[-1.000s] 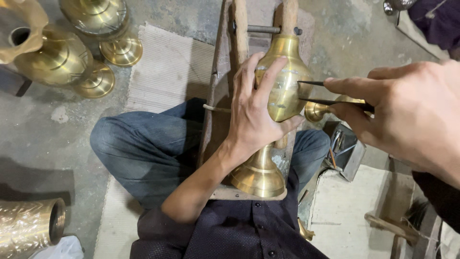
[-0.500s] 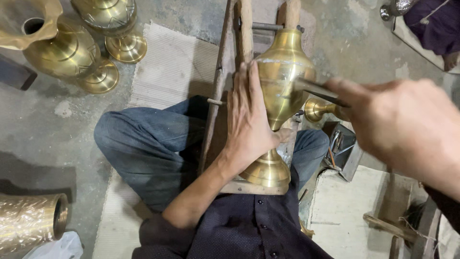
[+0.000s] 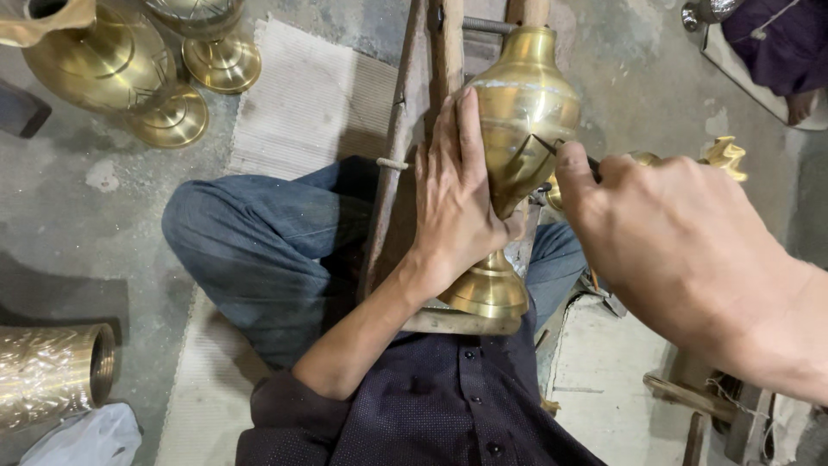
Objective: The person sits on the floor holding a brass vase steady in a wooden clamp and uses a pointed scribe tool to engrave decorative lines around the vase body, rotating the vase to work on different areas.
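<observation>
The left hand (image 3: 453,203) lies flat and open against the brass vase (image 3: 517,129), fingers stretched toward twelve o'clock, steadying it on the wooden frame (image 3: 448,52) above the lap. From three o'clock the right hand (image 3: 673,233) comes in — closed around a thin dark tool (image 3: 552,145) whose tip touches the vase's belly. More brass vessels (image 3: 112,69) stand at ten o'clock.
</observation>
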